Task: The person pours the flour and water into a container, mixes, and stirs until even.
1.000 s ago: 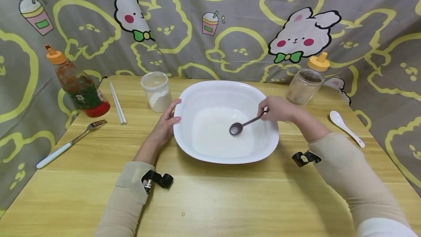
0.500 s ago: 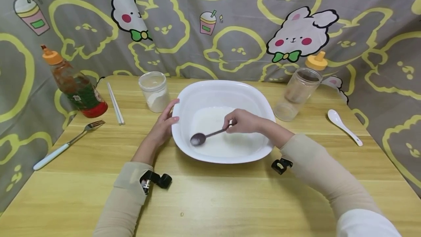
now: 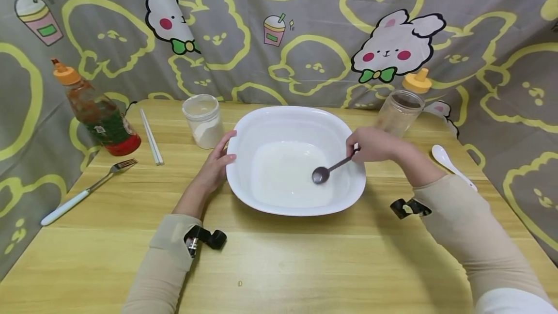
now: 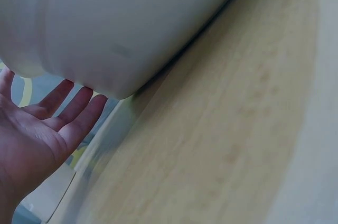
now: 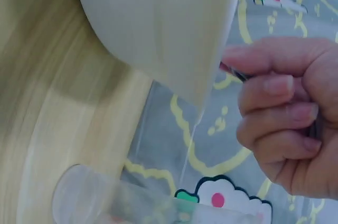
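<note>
A person sits at a wooden surface (image 3: 279, 256). Their right hand (image 3: 370, 144) pinches a metal spoon (image 3: 329, 169), its tip in white liquid at the right side of a white bowl (image 3: 279, 120). Their left hand (image 3: 215, 166) rests flat-fingered against the bowl's left rim.

A hard sweep could slop liquid over the low rim or shift the bowl.

The right wrist view shows curled fingers (image 5: 280, 115) close up; the head view alone shows the liquid.

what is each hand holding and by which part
The right hand grips the metal spoon by its handle's end. The left hand holds nothing; open fingers rest against the white bowl rim.
</note>
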Motion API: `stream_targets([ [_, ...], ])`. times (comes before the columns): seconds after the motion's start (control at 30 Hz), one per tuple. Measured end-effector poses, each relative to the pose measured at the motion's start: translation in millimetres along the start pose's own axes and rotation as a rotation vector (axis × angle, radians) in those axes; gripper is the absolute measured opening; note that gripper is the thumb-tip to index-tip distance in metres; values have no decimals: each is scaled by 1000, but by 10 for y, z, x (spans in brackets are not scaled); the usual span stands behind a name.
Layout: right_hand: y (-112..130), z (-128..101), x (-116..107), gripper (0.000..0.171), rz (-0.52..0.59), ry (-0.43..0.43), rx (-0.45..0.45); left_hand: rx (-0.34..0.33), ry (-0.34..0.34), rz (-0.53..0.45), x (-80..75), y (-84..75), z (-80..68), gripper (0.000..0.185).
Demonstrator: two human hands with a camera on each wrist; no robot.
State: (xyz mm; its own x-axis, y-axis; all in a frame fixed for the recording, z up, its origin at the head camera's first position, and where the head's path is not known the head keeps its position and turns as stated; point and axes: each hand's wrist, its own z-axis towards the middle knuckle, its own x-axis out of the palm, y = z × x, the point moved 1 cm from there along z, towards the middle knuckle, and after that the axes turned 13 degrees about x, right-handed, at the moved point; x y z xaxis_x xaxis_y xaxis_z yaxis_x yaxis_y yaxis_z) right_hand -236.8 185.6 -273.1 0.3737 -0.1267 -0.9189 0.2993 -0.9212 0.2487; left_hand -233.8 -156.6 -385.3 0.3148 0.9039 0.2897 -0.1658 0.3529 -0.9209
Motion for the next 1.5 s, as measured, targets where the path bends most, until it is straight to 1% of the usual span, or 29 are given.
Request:
stream_targets([
  [0.1, -15, 59, -7, 9, 3, -73, 72, -2, -1, 7, -6, -4, -3, 58],
  [0.2, 13, 170, 51, 5, 26, -147, 130, 1, 3, 14, -8, -6, -3, 59],
  [0.3, 62, 314, 145, 4, 95, -214, 155, 10, 5, 13, -10, -5, -3, 58],
  [0.43, 161, 497, 275, 5, 244, -242, 146, 28, 15, 10, -4, -8, -8, 57],
  [0.53, 259, 606, 365, 6, 333, -231, 126, 39, 21, 18, -2, -10, -13, 57],
  [0.63, 372, 667, 445, 7, 383, -201, 87, 50, 17, 15, -4, -2, -15, 56],
  [0.7, 457, 667, 485, 8, 411, -150, 44, 59, 15, 7, -9, 5, -16, 56],
  [0.8, 562, 608, 532, 9, 439, -38, -24, 72, 19, -1, -12, 15, -17, 55],
  [0.87, 591, 538, 546, 10, 453, 43, -65, 74, 21, -2, -11, 20, -19, 55],
  [0.93, 569, 459, 548, 9, 443, 106, -112, 71, 20, 0, -9, 23, -18, 55],
  [1.03, 471, 329, 506, 8, 390, 171, -190, 63, 13, 2, -5, 22, -18, 55],
  [1.1, 386, 237, 441, 7, 333, 193, -232, 57, 9, 6, -3, 18, -19, 56],
  [1.17, 299, 152, 356, 8, 273, 197, -238, 52, 6, 11, -2, 12, -21, 56],
  [1.23, 224, 77, 260, 10, 217, 188, -218, 45, 4, 16, 0, 5, -24, 56],
  [1.3, 161, 20, 166, 11, 160, 164, -165, 40, 4, 18, 2, -1, -24, 55],
  [1.4, 84, -19, 49, 12, 95, 98, -76, 33, 2, 20, 7, -5, -26, 55],
  [1.5, 10, 11, -20, 11, 67, 10, 8, 26, -1, 23, 15, 0, -28, 56],
])
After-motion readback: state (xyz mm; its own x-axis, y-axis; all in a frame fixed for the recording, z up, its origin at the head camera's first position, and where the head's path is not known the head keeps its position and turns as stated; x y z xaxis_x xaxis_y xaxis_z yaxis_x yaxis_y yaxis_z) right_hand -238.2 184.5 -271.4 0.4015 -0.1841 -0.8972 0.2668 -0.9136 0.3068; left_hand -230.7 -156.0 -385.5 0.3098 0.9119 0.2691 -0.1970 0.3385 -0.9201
